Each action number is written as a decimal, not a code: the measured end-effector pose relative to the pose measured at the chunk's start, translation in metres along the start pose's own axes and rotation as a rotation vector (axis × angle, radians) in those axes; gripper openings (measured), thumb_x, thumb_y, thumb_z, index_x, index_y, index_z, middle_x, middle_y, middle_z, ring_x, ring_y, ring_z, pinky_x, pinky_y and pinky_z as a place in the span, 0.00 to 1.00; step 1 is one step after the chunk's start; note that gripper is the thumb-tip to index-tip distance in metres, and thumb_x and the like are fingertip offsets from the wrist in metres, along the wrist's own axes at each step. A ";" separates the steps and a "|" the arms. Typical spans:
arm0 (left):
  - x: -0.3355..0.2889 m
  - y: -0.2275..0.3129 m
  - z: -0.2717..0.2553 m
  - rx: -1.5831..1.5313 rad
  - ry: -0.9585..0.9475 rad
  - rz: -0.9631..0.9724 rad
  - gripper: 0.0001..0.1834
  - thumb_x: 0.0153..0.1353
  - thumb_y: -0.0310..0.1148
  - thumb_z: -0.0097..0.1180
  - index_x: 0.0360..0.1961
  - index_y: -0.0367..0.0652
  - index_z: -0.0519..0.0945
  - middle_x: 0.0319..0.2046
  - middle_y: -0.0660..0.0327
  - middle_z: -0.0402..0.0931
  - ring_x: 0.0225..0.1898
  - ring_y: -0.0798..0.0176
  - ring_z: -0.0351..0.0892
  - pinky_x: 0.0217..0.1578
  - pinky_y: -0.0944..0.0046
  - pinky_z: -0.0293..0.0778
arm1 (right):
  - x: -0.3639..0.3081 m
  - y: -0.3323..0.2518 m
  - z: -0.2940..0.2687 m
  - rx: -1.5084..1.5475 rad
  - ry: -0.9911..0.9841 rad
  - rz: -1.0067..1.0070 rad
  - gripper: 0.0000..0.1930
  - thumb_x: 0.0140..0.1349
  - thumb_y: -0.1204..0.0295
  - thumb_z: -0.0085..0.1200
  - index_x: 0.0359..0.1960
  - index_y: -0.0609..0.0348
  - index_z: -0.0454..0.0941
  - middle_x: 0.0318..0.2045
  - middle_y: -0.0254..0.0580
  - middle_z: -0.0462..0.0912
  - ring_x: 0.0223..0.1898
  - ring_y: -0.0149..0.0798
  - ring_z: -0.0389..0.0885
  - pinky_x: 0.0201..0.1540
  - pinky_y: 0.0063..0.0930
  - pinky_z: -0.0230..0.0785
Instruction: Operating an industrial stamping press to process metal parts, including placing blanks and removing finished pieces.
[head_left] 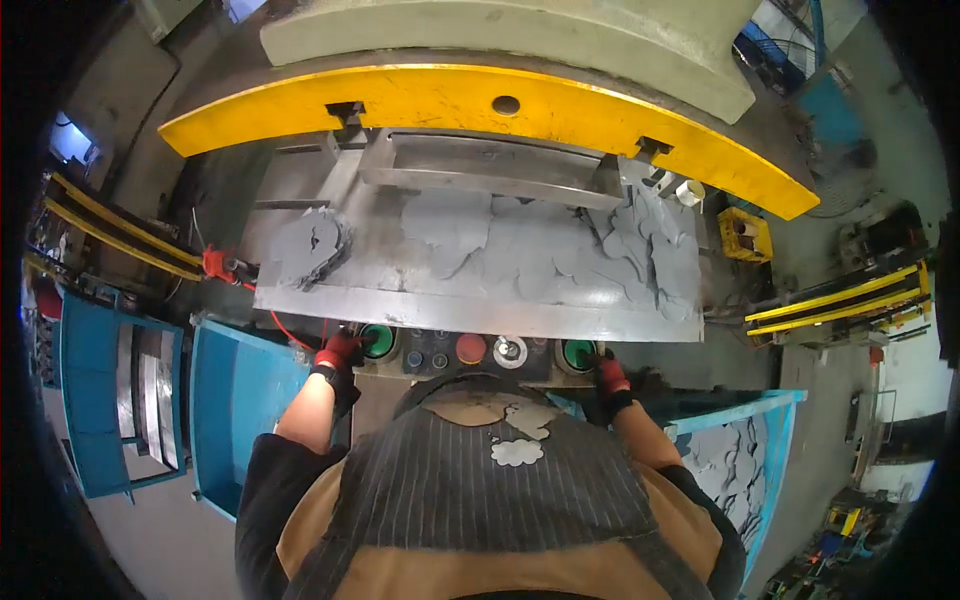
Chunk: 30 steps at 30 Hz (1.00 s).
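Observation:
At the left green push button on the control panel is my left hand, in a red and black glove. My right hand, gloved the same way, is beside the right green push button. Small size and overlap hide how the fingers of both hands are bent, and whether either button is pressed. Between them sit a red mushroom button and a round silver part. Beyond the panel, flat grey cloud-edged pieces lie overlapping on a metal plate, with a smaller pile at its left.
A yellow press beam spans above a metal block. Yellow-edged guards flank the machine. A blue bin stands left; another blue bin at right holds grey pieces. A yellow crate is at far right.

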<state>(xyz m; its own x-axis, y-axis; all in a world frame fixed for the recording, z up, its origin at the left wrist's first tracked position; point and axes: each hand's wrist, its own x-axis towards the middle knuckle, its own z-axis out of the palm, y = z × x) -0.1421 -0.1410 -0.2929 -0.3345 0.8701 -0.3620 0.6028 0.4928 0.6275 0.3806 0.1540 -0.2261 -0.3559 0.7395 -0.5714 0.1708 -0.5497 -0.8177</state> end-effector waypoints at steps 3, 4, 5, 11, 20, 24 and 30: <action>-0.001 0.027 -0.002 -0.438 0.010 -0.297 0.23 0.40 0.44 0.63 0.33 0.37 0.76 0.21 0.57 0.75 0.23 0.59 0.75 0.23 0.58 0.71 | -0.007 -0.004 0.007 0.140 0.050 0.072 0.17 0.46 0.74 0.55 0.41 0.61 0.72 0.36 0.40 0.76 0.36 0.36 0.75 0.41 0.27 0.66; -0.004 0.029 -0.001 -0.579 0.042 -0.409 0.23 0.41 0.44 0.63 0.34 0.38 0.76 0.22 0.58 0.75 0.24 0.60 0.74 0.23 0.60 0.71 | -0.001 0.006 0.001 0.184 -0.011 0.016 0.19 0.48 0.68 0.55 0.42 0.63 0.70 0.36 0.41 0.76 0.36 0.37 0.75 0.41 0.28 0.67; -0.007 0.031 -0.001 -0.720 0.074 -0.521 0.23 0.41 0.44 0.63 0.34 0.39 0.77 0.23 0.60 0.75 0.25 0.60 0.74 0.24 0.61 0.70 | 0.003 0.015 -0.008 0.185 -0.011 0.017 0.19 0.48 0.68 0.55 0.42 0.63 0.70 0.36 0.41 0.76 0.36 0.37 0.75 0.41 0.28 0.67; -0.088 0.010 0.006 -1.177 0.598 -0.466 0.29 0.50 0.55 0.45 0.46 0.46 0.71 0.43 0.63 0.70 0.42 0.62 0.69 0.40 0.62 0.66 | -0.032 -0.079 -0.019 -1.066 -0.040 0.007 0.18 0.49 0.58 0.53 0.33 0.61 0.76 0.31 0.48 0.78 0.34 0.44 0.76 0.36 0.32 0.67; -0.130 0.099 -0.115 -1.512 1.396 -0.134 0.14 0.58 0.43 0.45 0.40 0.49 0.66 0.34 0.67 0.69 0.26 0.69 0.67 0.16 0.70 0.65 | 0.039 -0.211 0.119 -1.111 0.245 -0.873 0.34 0.39 0.56 0.60 0.49 0.58 0.64 0.40 0.49 0.74 0.41 0.47 0.73 0.44 0.33 0.65; -0.116 0.095 -0.123 -1.240 1.206 0.074 0.12 0.57 0.38 0.46 0.40 0.43 0.68 0.29 0.63 0.71 0.24 0.72 0.68 0.18 0.73 0.65 | 0.069 -0.233 0.157 -1.345 0.202 -0.448 0.44 0.33 0.51 0.63 0.51 0.62 0.58 0.42 0.57 0.71 0.44 0.49 0.71 0.47 0.36 0.63; -0.052 0.226 -0.138 -1.272 0.494 0.082 0.11 0.59 0.31 0.40 0.41 0.38 0.69 0.28 0.60 0.72 0.24 0.72 0.70 0.24 0.71 0.68 | 0.108 -0.219 0.119 -0.894 0.237 -0.488 0.33 0.37 0.56 0.62 0.44 0.64 0.67 0.37 0.48 0.75 0.37 0.41 0.74 0.39 0.33 0.66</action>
<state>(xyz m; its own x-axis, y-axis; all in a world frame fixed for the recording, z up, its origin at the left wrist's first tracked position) -0.0881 -0.0732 -0.0373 -0.7133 0.6773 -0.1799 -0.3534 -0.1260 0.9270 0.1953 0.3080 -0.1006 -0.3962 0.9142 -0.0856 0.7091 0.2454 -0.6610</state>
